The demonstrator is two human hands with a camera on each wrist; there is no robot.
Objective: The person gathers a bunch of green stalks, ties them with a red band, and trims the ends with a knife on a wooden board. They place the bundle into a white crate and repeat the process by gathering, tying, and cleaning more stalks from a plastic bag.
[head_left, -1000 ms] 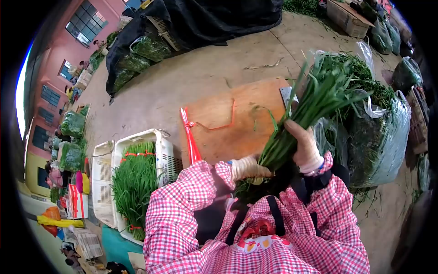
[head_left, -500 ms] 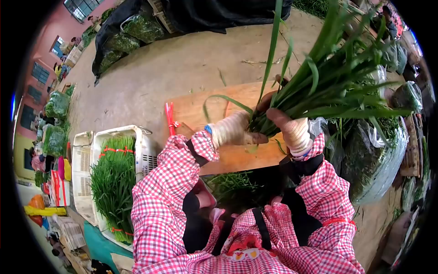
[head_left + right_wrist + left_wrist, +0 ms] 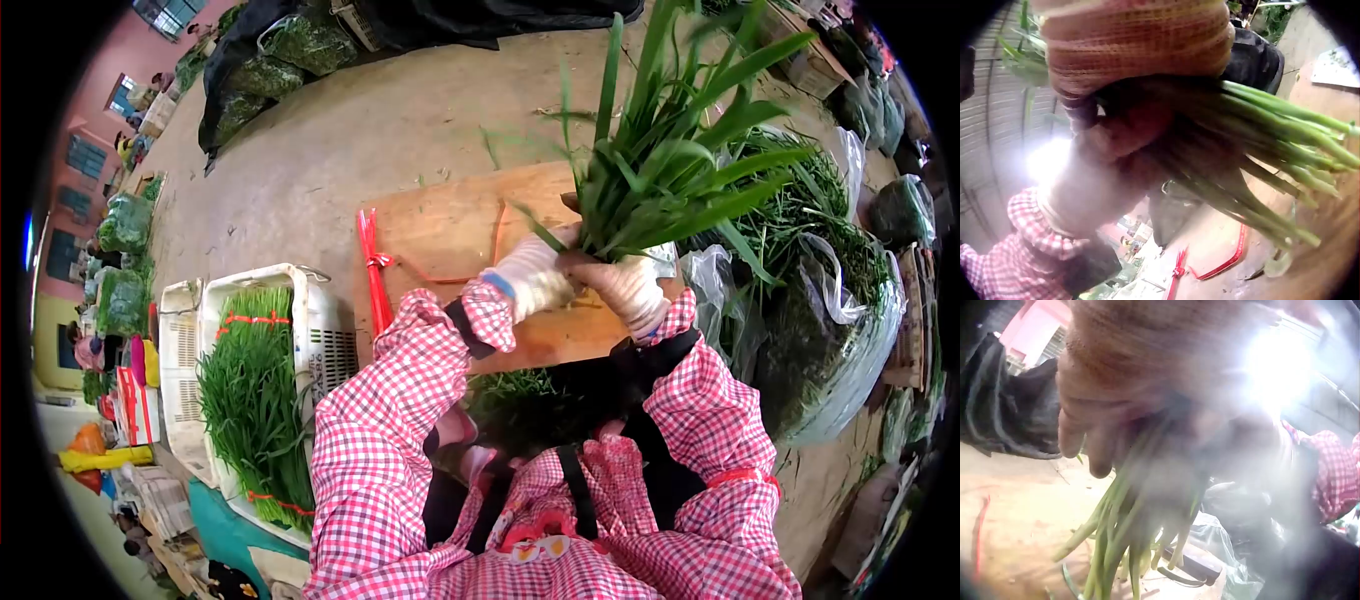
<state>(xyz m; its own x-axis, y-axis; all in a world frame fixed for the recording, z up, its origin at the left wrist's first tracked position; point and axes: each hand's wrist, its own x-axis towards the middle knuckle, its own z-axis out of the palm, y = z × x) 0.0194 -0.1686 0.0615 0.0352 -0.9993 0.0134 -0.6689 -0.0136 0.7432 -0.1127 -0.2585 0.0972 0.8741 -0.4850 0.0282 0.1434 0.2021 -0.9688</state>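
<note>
A bunch of long green leafy stalks (image 3: 660,180) stands up above the wooden board, leaves fanned toward the upper right in the head view. Both gloved hands grip its lower part side by side: the left hand (image 3: 535,275) and the right hand (image 3: 625,285). In the left wrist view the left hand (image 3: 1141,369) has its fingers curled round the stalks (image 3: 1116,531), whose cut ends hang down. The right wrist view shows the stalks (image 3: 1272,137) coming out below the right hand (image 3: 1135,50). Red ties (image 3: 372,270) lie at the board's left side.
The wooden board (image 3: 450,220) lies in front of the knees. At left stands a white crate (image 3: 330,345) with tied green bundles (image 3: 255,400). Large plastic bags of greens (image 3: 835,350) stand at right. Dark sheeting (image 3: 430,22) covers bags at the back.
The bunch has swung from leaning right to more upright. Over the last second both hands moved up over the board, and the left hand moved close against the right.
</note>
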